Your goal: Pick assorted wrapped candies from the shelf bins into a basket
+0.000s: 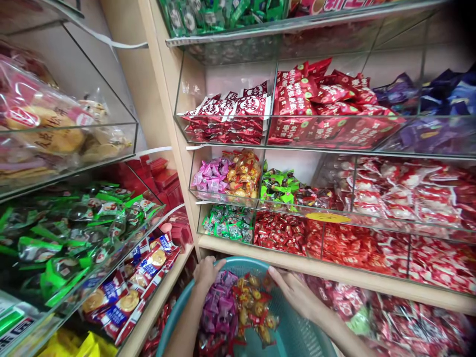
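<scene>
A teal plastic basket [293, 329] is held between my two hands, below the corner of the shelves. My left hand [208, 272] is closed over its far left rim, with the thumb on the edge. At the far right rim my right hand [293, 290] grips the same basket; some of its fingers are hidden. Inside lie purple-wrapped candies [219, 305] on the left and gold-and-red wrapped candies [256, 307] beside them. Similar purple candies [211, 174] and gold candies [243, 173] fill a clear shelf bin ahead.
Clear bins hold green candies [230, 222], red candies [278, 233] and red snack packets [320, 99]. A wooden shelf edge [334, 270] runs just beyond the basket. To the left, bins of green-wrapped sweets [74, 233] and blue-and-white biscuit packets [130, 287] stand close.
</scene>
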Action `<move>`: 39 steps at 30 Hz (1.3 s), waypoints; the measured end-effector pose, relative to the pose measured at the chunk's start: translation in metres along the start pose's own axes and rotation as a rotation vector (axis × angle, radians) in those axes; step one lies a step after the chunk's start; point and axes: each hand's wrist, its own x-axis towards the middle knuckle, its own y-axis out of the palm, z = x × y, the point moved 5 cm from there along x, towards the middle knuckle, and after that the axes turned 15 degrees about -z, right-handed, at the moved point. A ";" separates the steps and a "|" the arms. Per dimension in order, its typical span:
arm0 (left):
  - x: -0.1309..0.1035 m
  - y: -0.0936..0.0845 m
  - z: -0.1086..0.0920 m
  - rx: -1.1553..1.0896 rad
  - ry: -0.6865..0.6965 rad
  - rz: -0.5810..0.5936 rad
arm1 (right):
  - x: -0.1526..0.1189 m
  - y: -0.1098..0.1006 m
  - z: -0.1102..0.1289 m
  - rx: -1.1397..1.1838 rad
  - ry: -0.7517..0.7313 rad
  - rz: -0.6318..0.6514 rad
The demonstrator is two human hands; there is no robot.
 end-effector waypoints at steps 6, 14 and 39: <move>0.000 0.001 0.000 0.014 0.011 0.005 | -0.001 0.014 -0.029 -0.125 0.052 0.085; -0.002 -0.001 0.000 0.011 0.001 -0.004 | 0.008 0.043 -0.024 -0.163 0.000 0.145; -0.004 -0.007 0.001 -0.022 0.001 -0.015 | 0.188 -0.071 0.206 -0.738 -0.722 -0.621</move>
